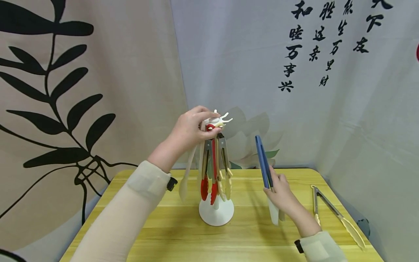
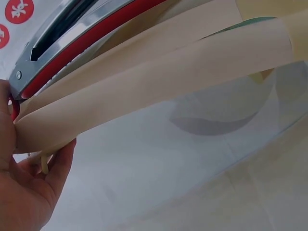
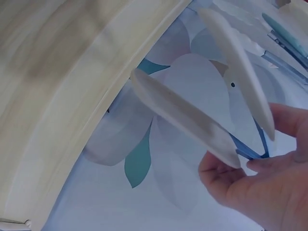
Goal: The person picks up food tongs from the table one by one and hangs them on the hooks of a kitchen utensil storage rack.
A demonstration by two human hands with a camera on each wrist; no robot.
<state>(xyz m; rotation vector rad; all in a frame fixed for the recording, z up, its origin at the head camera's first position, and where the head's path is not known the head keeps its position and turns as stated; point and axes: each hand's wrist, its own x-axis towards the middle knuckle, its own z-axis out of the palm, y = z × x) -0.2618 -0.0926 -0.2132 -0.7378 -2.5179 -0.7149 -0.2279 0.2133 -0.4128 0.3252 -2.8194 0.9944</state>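
Note:
My left hand grips the top of a white utensil stand, its fingers over the pronged hook head and its thumb lower down. Several tongs hang there, among them red-tipped tongs and cream-tipped tongs. In the left wrist view, a long beige utensil and metal tongs with a red strip run out from that hand. To the right of the stand, my right hand holds blue tongs upright above the table, white tips down. The right wrist view shows those white tips spread apart.
Another pair of cream-tipped tongs lies spread on the right of the yellow wooden table. Behind the table hangs a pale curtain with dark leaf prints and writing.

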